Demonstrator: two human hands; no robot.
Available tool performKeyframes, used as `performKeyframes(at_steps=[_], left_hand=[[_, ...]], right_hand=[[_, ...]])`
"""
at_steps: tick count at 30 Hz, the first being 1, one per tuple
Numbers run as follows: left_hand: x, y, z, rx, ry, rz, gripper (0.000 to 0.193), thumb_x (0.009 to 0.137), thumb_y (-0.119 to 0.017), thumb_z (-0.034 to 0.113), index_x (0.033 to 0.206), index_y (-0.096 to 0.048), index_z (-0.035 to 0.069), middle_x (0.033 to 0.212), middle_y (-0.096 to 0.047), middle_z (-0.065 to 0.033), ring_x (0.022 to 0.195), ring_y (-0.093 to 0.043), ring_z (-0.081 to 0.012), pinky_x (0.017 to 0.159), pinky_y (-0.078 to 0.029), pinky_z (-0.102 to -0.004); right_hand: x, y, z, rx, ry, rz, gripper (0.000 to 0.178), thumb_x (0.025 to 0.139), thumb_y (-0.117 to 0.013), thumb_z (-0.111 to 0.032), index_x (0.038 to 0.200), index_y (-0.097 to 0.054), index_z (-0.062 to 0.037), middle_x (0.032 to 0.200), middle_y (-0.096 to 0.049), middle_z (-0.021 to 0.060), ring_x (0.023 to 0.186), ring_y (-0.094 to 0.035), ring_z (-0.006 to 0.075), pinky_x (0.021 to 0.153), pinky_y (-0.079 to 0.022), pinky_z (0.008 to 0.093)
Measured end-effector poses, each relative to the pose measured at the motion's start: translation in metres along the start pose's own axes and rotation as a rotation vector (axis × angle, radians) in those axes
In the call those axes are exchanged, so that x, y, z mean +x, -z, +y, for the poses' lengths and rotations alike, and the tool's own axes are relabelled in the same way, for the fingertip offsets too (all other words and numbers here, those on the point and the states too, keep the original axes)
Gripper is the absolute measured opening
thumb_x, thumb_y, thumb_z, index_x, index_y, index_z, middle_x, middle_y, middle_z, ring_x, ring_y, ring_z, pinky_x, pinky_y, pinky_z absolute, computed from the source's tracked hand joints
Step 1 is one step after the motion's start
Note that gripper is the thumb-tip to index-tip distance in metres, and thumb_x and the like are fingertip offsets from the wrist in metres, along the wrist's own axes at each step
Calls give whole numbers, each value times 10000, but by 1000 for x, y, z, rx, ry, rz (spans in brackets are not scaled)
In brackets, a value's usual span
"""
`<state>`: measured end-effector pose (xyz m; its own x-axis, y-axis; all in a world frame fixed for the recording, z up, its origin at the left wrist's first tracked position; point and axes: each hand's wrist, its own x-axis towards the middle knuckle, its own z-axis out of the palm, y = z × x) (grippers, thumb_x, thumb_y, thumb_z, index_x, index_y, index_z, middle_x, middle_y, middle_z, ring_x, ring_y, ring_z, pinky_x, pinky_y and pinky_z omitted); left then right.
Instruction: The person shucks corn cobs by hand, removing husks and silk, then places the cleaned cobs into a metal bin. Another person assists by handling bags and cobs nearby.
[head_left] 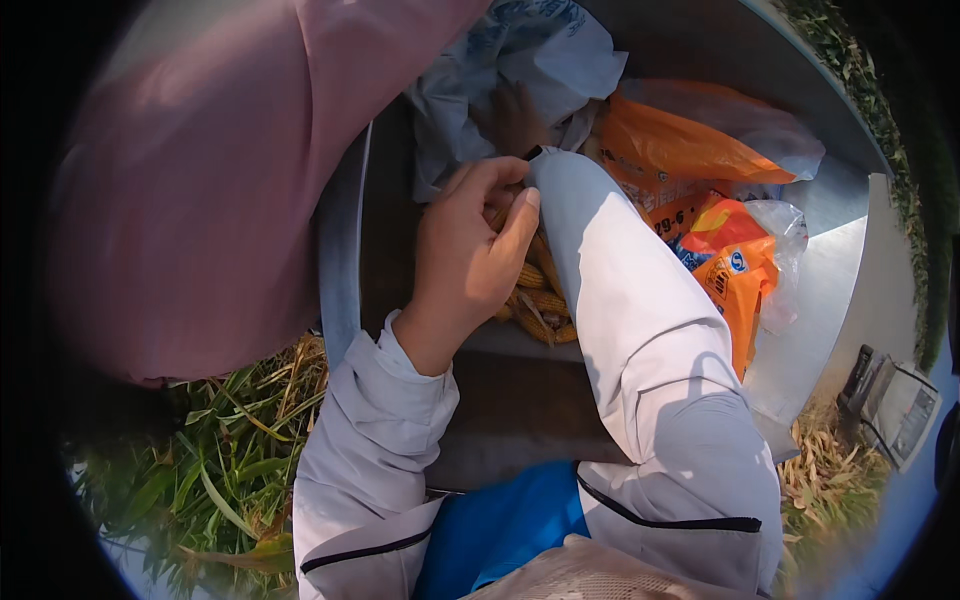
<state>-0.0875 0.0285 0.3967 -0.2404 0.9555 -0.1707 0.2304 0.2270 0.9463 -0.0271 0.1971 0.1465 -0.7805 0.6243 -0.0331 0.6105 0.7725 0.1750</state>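
My left hand [465,255] is closed, its index finger and thumb drawn in at the cuff of my right sleeve [533,154]; the cuff's edge is pulled to a point there. My right hand [515,118] is in shade beyond that cuff, against a crumpled white plastic bag [560,60]. Its fingers are dim and partly hidden. Below my hands, several yellow corn cobs [540,300] lie inside a grey metal bin [342,250]. My right forearm covers part of the cobs.
Orange plastic packaging [680,140] and a smaller orange and red packet [735,255] lie at the bin's right. A person in pink clothing [200,190] is close at the left. Green leaves [220,450] and dry stalks are on the ground; a lamp-like box [895,405] is at the right.
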Motion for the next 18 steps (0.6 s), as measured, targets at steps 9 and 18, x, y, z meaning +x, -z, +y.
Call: performKeyframes(at_steps=[9, 18], left_hand=[[6, 17, -7, 203, -21, 29, 315, 932, -657, 204, 1172, -642, 0, 1073, -641, -140, 905, -650, -245, 742, -530, -335], [13, 14, -18, 172, -2, -85, 324, 932, -629, 243, 1153, -639, 6, 1064, -666, -169, 943, -672, -309, 773, -537, -391]], right_hand=[[-97, 5, 122, 105, -118, -240, 233, 887, -591, -166, 1047, -758, -197, 948, -762, 87, 894, -729, 292, 917, -487, 443], [-338, 56, 262, -332, -537, -850, 230, 866, -622, -247, 1019, -764, -150, 937, -752, 116, 908, -720, 311, 811, -534, 450]])
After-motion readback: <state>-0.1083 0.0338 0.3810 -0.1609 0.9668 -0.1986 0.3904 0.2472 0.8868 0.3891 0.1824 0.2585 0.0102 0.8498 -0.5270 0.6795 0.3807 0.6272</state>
